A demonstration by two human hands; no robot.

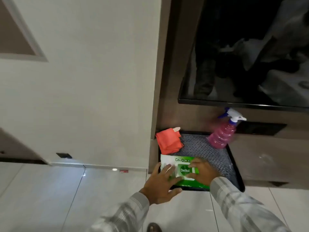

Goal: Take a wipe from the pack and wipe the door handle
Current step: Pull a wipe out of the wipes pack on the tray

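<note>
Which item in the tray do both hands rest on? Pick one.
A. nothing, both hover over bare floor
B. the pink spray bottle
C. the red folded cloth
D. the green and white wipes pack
D: the left hand and right hand both lie on the wipes pack at the tray's near end.

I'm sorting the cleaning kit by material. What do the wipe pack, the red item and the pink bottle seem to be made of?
Wipe pack: soft glossy plastic film, judging by its sheen and printed label. Red item: matte folded cloth, likely microfibre or similar; weave too blurred to tell. Pink bottle: translucent ribbed plastic holding pink liquid, with a white and blue hard-plastic trigger.
</note>
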